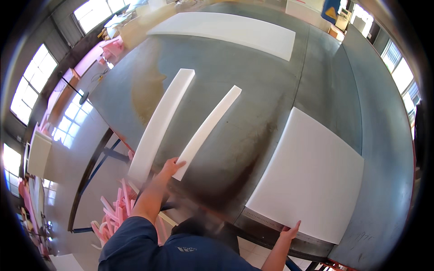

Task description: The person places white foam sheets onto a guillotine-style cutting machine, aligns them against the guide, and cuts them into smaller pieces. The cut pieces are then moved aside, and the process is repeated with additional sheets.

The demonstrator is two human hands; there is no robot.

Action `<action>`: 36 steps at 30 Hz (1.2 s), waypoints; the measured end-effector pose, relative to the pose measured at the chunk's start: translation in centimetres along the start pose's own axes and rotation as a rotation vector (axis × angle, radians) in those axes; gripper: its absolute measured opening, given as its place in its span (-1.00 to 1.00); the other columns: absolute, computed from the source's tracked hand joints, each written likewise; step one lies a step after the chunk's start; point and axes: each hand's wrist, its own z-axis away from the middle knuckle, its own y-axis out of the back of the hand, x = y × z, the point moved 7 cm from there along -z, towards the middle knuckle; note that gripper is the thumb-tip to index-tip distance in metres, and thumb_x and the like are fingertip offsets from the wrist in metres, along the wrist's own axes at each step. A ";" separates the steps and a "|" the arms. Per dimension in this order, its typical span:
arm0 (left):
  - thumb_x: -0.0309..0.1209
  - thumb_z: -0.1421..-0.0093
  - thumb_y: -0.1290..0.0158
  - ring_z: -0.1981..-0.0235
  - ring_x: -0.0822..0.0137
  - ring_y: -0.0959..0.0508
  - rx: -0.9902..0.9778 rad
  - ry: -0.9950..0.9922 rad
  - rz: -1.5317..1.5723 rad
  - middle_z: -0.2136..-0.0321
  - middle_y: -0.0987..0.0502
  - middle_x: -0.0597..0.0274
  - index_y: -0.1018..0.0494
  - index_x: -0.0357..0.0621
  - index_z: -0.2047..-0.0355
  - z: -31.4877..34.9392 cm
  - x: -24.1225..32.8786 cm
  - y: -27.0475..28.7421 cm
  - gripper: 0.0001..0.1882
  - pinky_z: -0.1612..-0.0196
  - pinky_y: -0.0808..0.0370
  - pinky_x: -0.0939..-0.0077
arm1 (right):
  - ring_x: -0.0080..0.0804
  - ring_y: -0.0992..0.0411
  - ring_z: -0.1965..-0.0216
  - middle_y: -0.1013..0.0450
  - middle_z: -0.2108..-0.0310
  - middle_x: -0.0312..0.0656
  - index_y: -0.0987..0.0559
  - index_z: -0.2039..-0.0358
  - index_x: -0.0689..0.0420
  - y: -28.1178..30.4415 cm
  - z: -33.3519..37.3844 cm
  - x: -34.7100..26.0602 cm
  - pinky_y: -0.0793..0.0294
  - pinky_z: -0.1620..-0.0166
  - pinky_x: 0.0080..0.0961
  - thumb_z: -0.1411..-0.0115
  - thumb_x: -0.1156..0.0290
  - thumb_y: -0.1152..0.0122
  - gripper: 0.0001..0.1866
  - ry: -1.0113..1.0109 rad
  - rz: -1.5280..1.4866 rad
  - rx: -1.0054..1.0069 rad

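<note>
My left hand (172, 167) is closed round the near end of a narrow white foam strip (210, 124), which lies slantwise on the metal tabletop. To its left lies a wider white foam strip (162, 126), apart from it. At the lower right, my right hand (289, 231) touches the near edge of a large white foam slab (312, 171). One finger of that hand stretches up against the slab's edge; the others are partly hidden. A dark, ruler-like band with markings (264, 219) runs along the slab's near edge.
A long white foam sheet (226, 29) lies at the table's far side. The grey metal table (253, 74) has brown stains and a raised panel (384, 149) at right. Pink foam offcuts (118, 210) are heaped below its left edge. A round-based stand (84, 98) is on the floor.
</note>
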 end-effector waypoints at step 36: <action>-0.36 -0.20 -0.16 0.30 0.47 -0.53 0.887 -0.293 0.702 0.30 -0.60 0.26 -0.52 -0.24 0.15 63.0 -6.9 11.7 -0.73 0.17 -0.50 0.49 | -0.23 -0.45 0.01 -0.45 -0.02 -0.03 -0.46 -0.01 0.34 -8.2 56.1 -12.6 -0.48 -0.06 -0.38 -0.20 0.38 -0.24 -0.58 -0.191 -0.639 -1.617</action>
